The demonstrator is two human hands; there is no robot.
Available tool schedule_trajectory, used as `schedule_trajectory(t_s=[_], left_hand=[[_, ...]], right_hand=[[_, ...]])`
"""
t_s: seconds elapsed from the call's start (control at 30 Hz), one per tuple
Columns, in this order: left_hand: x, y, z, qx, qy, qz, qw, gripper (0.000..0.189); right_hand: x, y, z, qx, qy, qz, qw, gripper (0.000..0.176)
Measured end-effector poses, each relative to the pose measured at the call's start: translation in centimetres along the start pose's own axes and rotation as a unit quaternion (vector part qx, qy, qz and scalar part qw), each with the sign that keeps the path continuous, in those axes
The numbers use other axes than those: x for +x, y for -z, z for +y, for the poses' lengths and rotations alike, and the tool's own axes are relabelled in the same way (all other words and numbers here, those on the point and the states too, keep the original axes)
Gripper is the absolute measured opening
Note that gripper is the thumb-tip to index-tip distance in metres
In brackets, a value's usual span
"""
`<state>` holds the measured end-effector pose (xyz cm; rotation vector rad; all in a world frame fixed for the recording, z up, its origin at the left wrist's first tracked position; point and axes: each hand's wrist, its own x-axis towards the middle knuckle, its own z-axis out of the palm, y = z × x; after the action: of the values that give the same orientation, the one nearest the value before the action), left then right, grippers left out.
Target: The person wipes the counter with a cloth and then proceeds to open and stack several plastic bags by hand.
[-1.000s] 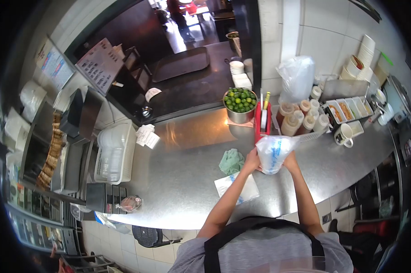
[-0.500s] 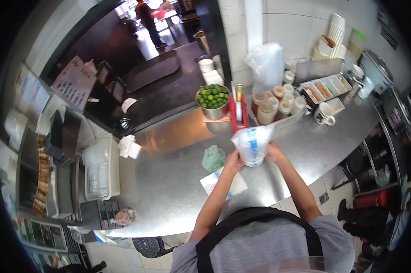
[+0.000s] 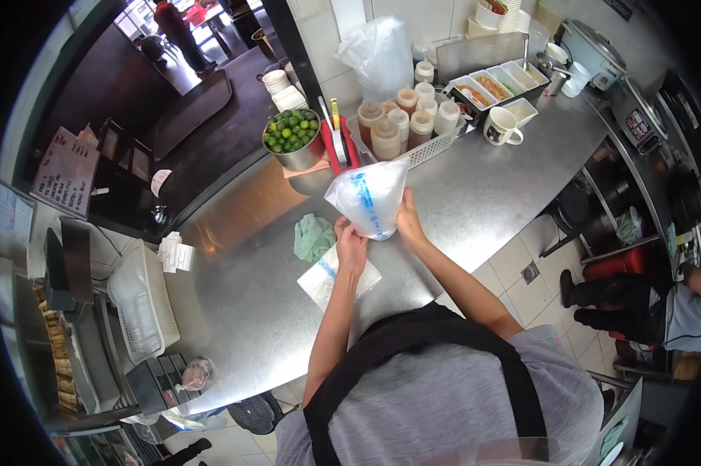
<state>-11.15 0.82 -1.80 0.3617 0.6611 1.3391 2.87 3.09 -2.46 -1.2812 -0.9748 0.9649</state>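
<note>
One camera, worn on the person's head, is looking forward and steeply down through a wide fisheye lens that is bending the edges. It is sitting close above the left hand [image 3: 350, 248], right hand [image 3: 407, 223] and bag [image 3: 370, 198], and is taking in the whole counter [image 3: 478, 198] and floor [image 3: 515, 266] beyond.
</note>
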Motion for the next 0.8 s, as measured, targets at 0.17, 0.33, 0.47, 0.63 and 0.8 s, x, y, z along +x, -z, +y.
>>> schedule_trajectory(t_s=[0.17,0.33,0.47,0.63,0.8], left_hand=[[0.2,2.4,4.1,0.635,-0.286,0.012,0.718,0.018],[-1.3,6.6,7.8,0.828,-0.187,0.129,0.513,0.024],[-2.0,6.8,9.0,0.712,-0.251,0.07,0.652,0.021],[-7.7,5.9,10.5,0.791,-0.216,-0.105,0.563,0.023],[-8.9,8.6,9.8,0.794,-0.16,-0.11,0.576,0.016]], right_hand=[[-1.6,2.9,-1.3,0.041,-0.105,-0.076,0.991,0.033],[-4.0,6.9,-3.5,0.048,-0.17,-0.088,0.98,0.03],[-4.8,8.2,-4.7,0.093,-0.177,-0.091,0.976,0.028],[-4.7,11.1,-6.8,0.125,-0.175,-0.029,0.976,0.025],[-4.7,11.1,-9.2,0.131,-0.175,-0.046,0.975,0.022]])
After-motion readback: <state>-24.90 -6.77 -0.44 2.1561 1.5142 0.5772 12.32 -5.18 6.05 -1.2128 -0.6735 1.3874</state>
